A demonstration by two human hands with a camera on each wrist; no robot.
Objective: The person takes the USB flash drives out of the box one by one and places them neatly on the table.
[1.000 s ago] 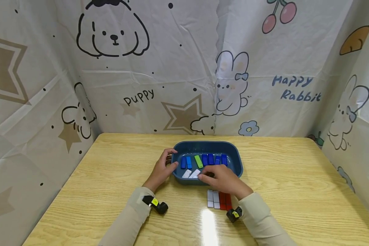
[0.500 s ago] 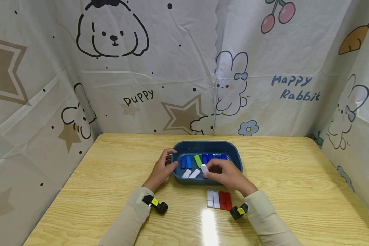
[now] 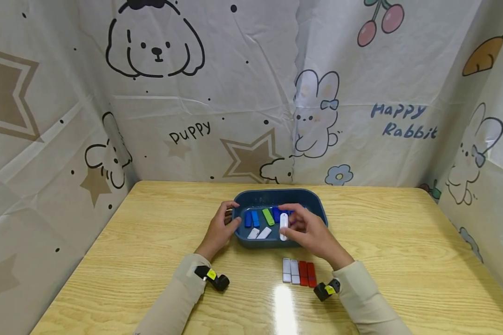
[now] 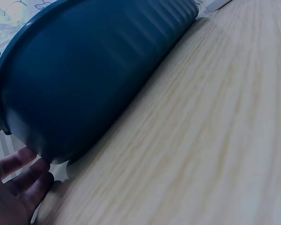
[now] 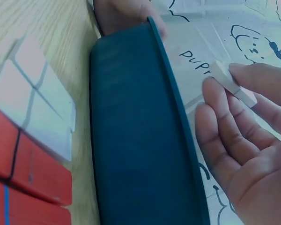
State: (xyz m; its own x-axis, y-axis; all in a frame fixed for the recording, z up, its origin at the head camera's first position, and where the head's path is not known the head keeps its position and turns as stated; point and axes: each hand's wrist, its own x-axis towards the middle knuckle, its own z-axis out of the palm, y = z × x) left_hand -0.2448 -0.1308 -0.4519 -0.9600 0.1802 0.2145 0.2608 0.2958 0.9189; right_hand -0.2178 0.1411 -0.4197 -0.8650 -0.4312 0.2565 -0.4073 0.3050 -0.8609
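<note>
Nearest lies a white-and-red row of pieces (image 3: pixel 303 273); beyond it, the right hand (image 3: pixel 314 233) pinches a white piece (image 3: pixel 283 226) over the bin (image 3: pixel 264 243), where slack fingertips could drop it; the left hand (image 3: pixel 221 229) grips the bin's left end, where uneven pull could tilt it.

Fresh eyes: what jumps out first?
The dark blue tub on the table, left hand gripping its left end, one green block among blue blocks and white blocks inside. Over it, the right hand pinches a white block. In front, two white blocks and two red blocks lie side by side.
</note>
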